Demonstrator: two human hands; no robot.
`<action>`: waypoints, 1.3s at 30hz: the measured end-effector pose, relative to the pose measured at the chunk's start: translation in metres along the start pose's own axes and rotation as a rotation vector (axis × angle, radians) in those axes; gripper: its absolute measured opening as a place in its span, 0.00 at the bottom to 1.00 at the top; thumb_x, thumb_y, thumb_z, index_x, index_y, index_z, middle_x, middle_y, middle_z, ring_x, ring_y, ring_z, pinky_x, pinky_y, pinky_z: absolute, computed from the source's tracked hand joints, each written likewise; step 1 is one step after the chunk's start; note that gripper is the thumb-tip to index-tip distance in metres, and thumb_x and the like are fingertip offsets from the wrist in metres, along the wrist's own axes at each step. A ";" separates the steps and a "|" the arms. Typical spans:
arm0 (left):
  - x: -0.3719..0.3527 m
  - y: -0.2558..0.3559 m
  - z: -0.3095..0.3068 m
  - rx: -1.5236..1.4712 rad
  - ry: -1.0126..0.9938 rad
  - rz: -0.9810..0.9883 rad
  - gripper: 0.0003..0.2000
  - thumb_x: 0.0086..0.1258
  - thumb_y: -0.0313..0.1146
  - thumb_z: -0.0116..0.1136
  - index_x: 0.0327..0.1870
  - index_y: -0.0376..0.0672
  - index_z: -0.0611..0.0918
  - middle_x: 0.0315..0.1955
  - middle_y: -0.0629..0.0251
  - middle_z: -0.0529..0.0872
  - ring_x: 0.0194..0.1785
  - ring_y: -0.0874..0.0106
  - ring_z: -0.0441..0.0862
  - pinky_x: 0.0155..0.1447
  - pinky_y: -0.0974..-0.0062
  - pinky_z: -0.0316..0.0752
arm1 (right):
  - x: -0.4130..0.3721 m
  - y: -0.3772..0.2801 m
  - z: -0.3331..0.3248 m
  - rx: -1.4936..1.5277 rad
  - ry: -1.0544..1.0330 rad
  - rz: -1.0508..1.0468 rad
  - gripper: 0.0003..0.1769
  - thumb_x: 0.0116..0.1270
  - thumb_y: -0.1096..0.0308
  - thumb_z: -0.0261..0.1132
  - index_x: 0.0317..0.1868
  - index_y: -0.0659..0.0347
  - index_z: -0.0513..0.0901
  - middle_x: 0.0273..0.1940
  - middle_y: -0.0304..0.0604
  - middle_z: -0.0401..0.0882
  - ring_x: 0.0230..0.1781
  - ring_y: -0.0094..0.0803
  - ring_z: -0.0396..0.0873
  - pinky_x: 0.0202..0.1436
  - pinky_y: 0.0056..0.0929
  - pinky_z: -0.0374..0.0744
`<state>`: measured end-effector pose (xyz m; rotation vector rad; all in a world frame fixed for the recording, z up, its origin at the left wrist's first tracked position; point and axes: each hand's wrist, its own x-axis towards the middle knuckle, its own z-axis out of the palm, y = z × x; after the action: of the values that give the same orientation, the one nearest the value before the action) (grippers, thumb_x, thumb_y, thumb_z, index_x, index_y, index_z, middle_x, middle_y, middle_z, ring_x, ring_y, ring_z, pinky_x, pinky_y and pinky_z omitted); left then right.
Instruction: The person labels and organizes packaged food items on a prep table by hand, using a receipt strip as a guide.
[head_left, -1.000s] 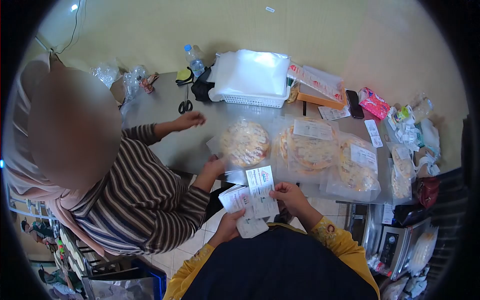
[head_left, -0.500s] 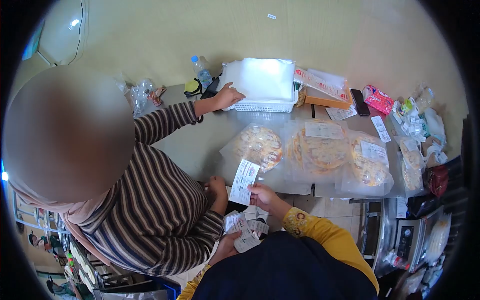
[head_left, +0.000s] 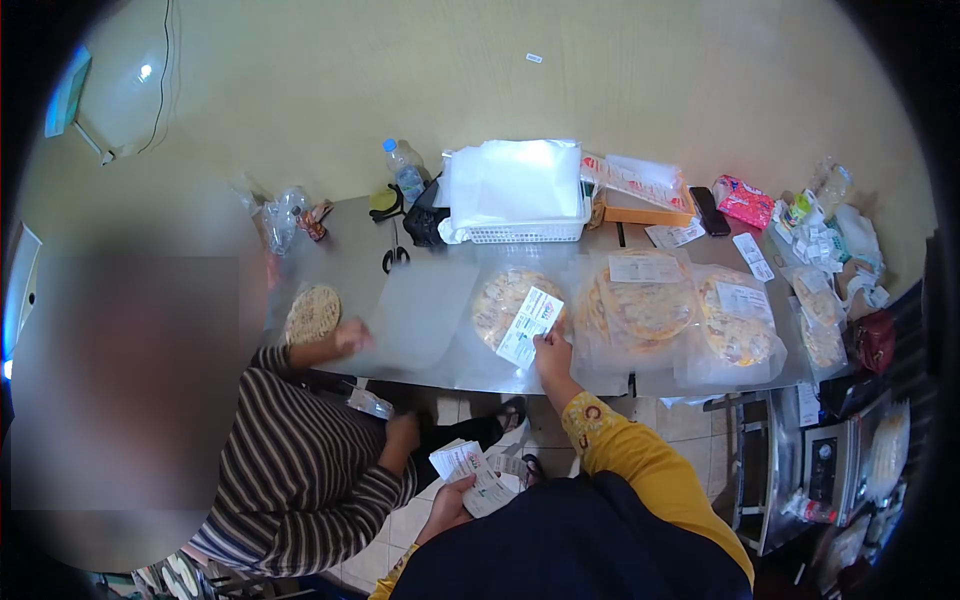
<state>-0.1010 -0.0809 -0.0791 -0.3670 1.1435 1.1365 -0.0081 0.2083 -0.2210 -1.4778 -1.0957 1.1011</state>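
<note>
Paper label (head_left: 530,326), a flat white rectangle with small print and a spot of red and blue at its top corner, is pinched at its lower edge by the right hand (head_left: 553,352) and held tilted over the bagged pizza (head_left: 505,300), a round, mottled disc under glossy clear plastic on the smooth grey table (head_left: 350,262). The left hand (head_left: 452,503), low by the lap, grips a fanned stack of labels (head_left: 468,468). More sealed pizzas (head_left: 648,302) lie to the right. A white lattice basket (head_left: 520,233) holds floppy clear sheets. A co-worker's hand (head_left: 350,337) rests beside a bare flatbread (head_left: 313,313).
</note>
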 end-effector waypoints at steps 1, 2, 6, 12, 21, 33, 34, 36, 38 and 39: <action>0.001 0.001 -0.001 -0.010 0.004 -0.005 0.19 0.70 0.30 0.42 0.61 0.36 0.64 0.52 0.49 0.76 0.58 0.53 0.72 0.63 0.52 0.65 | 0.004 -0.020 -0.002 -0.002 -0.006 -0.045 0.07 0.53 0.71 0.63 0.27 0.69 0.79 0.21 0.47 0.76 0.21 0.36 0.75 0.30 0.34 0.73; 0.002 0.002 -0.001 -0.005 0.001 -0.005 0.18 0.70 0.30 0.42 0.60 0.36 0.64 0.52 0.49 0.76 0.57 0.53 0.72 0.63 0.52 0.65 | 0.010 -0.040 -0.006 -0.006 -0.013 -0.090 0.07 0.52 0.71 0.63 0.27 0.69 0.79 0.20 0.48 0.75 0.22 0.37 0.76 0.30 0.34 0.73; 0.004 0.003 -0.004 0.004 -0.029 -0.021 0.18 0.70 0.30 0.42 0.59 0.36 0.66 0.52 0.50 0.75 0.57 0.53 0.72 0.63 0.52 0.65 | 0.034 -0.056 -0.003 -0.151 -0.006 -0.270 0.06 0.55 0.72 0.64 0.30 0.67 0.79 0.23 0.44 0.76 0.24 0.30 0.74 0.31 0.28 0.73; 0.003 0.012 -0.007 -0.007 -0.048 -0.063 0.17 0.70 0.31 0.43 0.58 0.36 0.67 0.53 0.51 0.75 0.57 0.53 0.72 0.62 0.53 0.66 | -0.030 -0.092 -0.005 -0.218 -0.874 -0.528 0.08 0.56 0.71 0.63 0.35 0.65 0.77 0.29 0.46 0.77 0.26 0.32 0.76 0.32 0.29 0.75; 0.004 0.005 -0.015 0.003 -0.062 -0.032 0.19 0.71 0.32 0.42 0.61 0.37 0.65 0.54 0.50 0.74 0.59 0.53 0.70 0.64 0.53 0.63 | -0.057 -0.088 0.064 -1.465 -1.022 -0.532 0.11 0.52 0.70 0.60 0.36 0.62 0.83 0.42 0.52 0.80 0.37 0.44 0.82 0.36 0.42 0.79; 0.021 0.003 -0.014 -0.081 -0.092 0.014 0.18 0.69 0.28 0.43 0.60 0.37 0.66 0.53 0.49 0.75 0.57 0.53 0.72 0.62 0.51 0.65 | -0.045 -0.131 -0.092 -1.197 -0.938 -0.570 0.09 0.50 0.66 0.61 0.30 0.61 0.83 0.30 0.50 0.81 0.29 0.43 0.81 0.31 0.40 0.78; 0.023 0.003 -0.014 -0.084 -0.106 0.002 0.18 0.69 0.27 0.44 0.60 0.37 0.66 0.52 0.50 0.75 0.57 0.53 0.72 0.62 0.51 0.65 | -0.046 -0.126 -0.102 -1.097 -0.919 -0.555 0.09 0.50 0.65 0.62 0.30 0.61 0.83 0.28 0.49 0.81 0.26 0.41 0.80 0.29 0.39 0.78; 0.024 0.007 -0.010 -0.071 -0.096 0.028 0.18 0.70 0.28 0.43 0.60 0.37 0.65 0.52 0.50 0.75 0.58 0.52 0.72 0.62 0.50 0.65 | -0.057 -0.113 -0.114 -0.852 -0.980 -0.256 0.09 0.52 0.64 0.64 0.29 0.61 0.82 0.25 0.45 0.80 0.22 0.36 0.79 0.25 0.35 0.76; 0.024 0.013 -0.010 -0.047 -0.107 0.034 0.18 0.70 0.28 0.42 0.60 0.38 0.65 0.52 0.50 0.75 0.58 0.52 0.72 0.63 0.50 0.64 | -0.068 -0.093 -0.121 -0.529 -1.081 0.296 0.10 0.54 0.63 0.66 0.29 0.61 0.82 0.22 0.40 0.79 0.17 0.31 0.77 0.21 0.30 0.74; 0.023 0.016 -0.011 -0.057 -0.101 0.048 0.18 0.70 0.28 0.42 0.60 0.38 0.65 0.52 0.50 0.75 0.58 0.52 0.72 0.63 0.50 0.64 | -0.075 -0.081 -0.121 -0.431 -1.070 0.438 0.10 0.55 0.62 0.66 0.29 0.61 0.82 0.21 0.38 0.78 0.17 0.29 0.76 0.21 0.28 0.74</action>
<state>-0.1207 -0.0699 -0.0990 -0.3241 1.0377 1.2178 0.0865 0.1253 -0.1167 -1.4810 -1.8586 2.2037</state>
